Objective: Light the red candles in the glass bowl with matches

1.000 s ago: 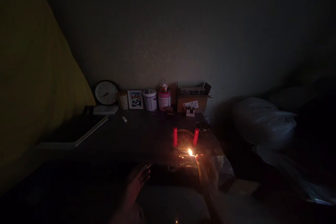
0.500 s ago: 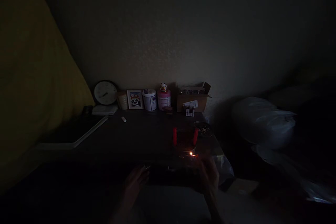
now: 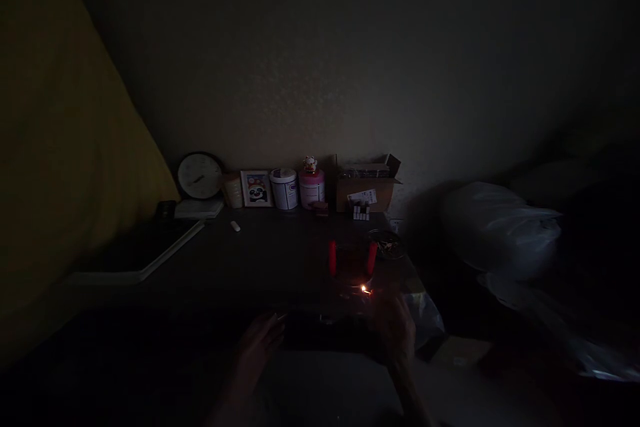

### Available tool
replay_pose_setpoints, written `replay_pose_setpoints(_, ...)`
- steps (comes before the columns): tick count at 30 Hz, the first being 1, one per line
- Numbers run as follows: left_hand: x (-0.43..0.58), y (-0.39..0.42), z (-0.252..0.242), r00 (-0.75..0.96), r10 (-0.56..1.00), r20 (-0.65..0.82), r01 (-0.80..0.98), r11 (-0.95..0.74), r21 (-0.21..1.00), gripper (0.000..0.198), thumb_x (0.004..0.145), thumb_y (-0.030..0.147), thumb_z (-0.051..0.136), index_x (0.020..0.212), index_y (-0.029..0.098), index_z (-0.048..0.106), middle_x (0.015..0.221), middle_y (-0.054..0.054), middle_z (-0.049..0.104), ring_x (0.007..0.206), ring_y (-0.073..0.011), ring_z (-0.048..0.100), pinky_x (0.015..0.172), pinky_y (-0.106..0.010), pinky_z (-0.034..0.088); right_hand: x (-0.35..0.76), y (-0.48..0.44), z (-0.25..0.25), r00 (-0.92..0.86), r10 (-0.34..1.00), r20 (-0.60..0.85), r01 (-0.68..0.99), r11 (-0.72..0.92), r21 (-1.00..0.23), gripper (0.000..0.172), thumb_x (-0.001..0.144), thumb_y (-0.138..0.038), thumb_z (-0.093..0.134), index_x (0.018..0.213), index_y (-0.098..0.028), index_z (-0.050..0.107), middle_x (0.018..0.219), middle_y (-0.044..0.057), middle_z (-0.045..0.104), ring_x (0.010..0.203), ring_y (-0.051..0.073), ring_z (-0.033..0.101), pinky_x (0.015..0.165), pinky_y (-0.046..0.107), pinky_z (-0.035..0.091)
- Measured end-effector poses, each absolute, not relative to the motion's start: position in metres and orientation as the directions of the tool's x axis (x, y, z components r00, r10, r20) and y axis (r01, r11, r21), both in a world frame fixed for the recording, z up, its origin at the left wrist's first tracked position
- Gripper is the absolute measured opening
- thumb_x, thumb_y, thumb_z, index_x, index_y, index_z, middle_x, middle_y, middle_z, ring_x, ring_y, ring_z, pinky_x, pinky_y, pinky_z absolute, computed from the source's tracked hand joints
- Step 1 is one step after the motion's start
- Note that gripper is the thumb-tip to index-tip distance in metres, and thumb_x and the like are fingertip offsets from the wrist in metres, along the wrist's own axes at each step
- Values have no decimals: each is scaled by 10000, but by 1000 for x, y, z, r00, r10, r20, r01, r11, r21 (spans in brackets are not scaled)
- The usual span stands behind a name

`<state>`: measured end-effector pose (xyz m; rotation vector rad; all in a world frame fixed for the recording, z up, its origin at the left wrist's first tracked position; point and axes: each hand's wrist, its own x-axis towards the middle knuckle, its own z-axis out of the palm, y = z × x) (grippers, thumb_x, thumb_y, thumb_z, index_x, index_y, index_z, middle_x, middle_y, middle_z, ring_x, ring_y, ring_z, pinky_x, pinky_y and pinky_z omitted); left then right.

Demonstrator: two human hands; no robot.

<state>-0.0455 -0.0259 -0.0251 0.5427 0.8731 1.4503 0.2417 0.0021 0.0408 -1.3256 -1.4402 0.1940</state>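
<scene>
A burning match (image 3: 368, 291) is pinched in the fingertips of my right hand (image 3: 396, 323), its small flame pointing left. Two upright red candles, the left one (image 3: 333, 258) and the right one (image 3: 371, 258), stand just beyond the flame. They seem to share a dark round base, hard to see in the gloom. No flame shows on either candle. At the table's front edge my left hand (image 3: 259, 340) has its fingers curled, with a thin pale edge at the fingertips; what it holds is too dark to make out.
On the dark table (image 3: 280, 253), a dish of used matches (image 3: 389, 245) lies behind the right candle. Small stacked boxes (image 3: 361, 212), a cardboard box (image 3: 377, 195), tubs (image 3: 285, 189), a panda picture (image 3: 257, 189) and a clock (image 3: 200, 176) line the wall. Plastic bags (image 3: 500, 230) lie right.
My right hand and the burning match have shifted very slightly away from me, towards the candles. My left hand stays almost where it was.
</scene>
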Motion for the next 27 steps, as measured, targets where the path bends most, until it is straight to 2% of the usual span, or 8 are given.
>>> replay_pose_setpoints(5, -44, -26, -21, -101, 973, -209, -603, 108, 790, 308, 624, 353, 738, 897, 215, 697, 1023, -111, 706, 977, -296, 628, 924, -474, 425, 241, 5, 48, 199, 742, 640, 625, 406, -666, 175, 789, -314, 512, 779, -218, 658, 796, 43, 640, 706, 162, 613, 601, 255, 472)
replay_pose_setpoints(11, -40, -28, -14, -103, 973, -208, -602, 105, 791, 305, 613, 332, 747, 888, 211, 692, 991, -99, 716, 922, -260, 646, 879, -432, 455, 240, 5, 64, 179, 692, 699, 681, 426, -596, 185, 798, -291, 494, 733, -219, 652, 746, 34, 631, 688, 155, 590, 601, 259, 457)
replay_pose_setpoints(17, -39, -27, -12, -104, 969, -226, -597, 121, 793, 273, 644, 318, 725, 892, 216, 677, 978, -77, 718, 891, -219, 648, 845, -378, 463, 250, 12, 61, 181, 662, 727, 732, 403, -549, 172, 820, -282, 505, 838, -222, 665, 840, 38, 641, 782, 158, 598, 664, 263, 461)
replay_pose_setpoints(21, -38, -26, -10, -96, 971, -220, -596, 121, 794, 244, 667, 310, 707, 888, 212, 672, 979, -78, 717, 876, -210, 648, 841, -371, 457, 253, 17, 69, 196, 600, 776, 752, 416, -512, 157, 823, -270, 507, 804, -211, 651, 807, 35, 639, 768, 157, 600, 671, 268, 465)
replay_pose_setpoints(27, -39, -26, -11, -89, 971, -222, -591, 128, 797, 235, 692, 299, 683, 910, 214, 663, 1012, -77, 708, 899, -201, 640, 866, -365, 442, 255, 22, 86, 250, 597, 762, 739, 391, -549, 155, 821, -315, 524, 787, -217, 640, 811, 23, 630, 766, 150, 589, 669, 270, 462)
